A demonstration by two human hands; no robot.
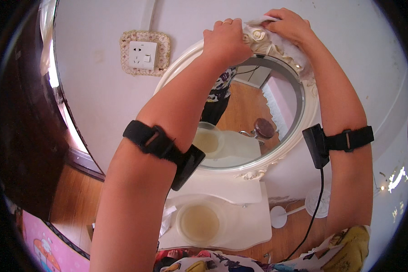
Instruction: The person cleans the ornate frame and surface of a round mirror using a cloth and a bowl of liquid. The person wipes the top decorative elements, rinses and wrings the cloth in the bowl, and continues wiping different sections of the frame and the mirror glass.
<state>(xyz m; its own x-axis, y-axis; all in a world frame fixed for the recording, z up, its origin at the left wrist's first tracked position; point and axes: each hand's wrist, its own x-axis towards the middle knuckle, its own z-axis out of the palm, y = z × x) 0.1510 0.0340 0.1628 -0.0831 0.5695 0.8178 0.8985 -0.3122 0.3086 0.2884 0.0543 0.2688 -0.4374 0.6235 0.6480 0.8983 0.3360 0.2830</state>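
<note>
- Wall socket (143, 55) in a lace frame, left of the mirror (258, 113).
- Left hand (225, 40) clenched on the mirror's top rim.
- Right hand (289, 25) presses a white cloth (283, 45) flat onto the carved frame top.
- Bowl (199, 222) sits on the white table (254, 226) below.

A soft white cloth (281, 43) lies on the glossy cream carved frame of the oval glass mirror (310, 109). At six o'clock sits a smooth translucent plastic bowl (198, 222); at eight o'clock, polished brown wooden floor (75, 199).
</note>
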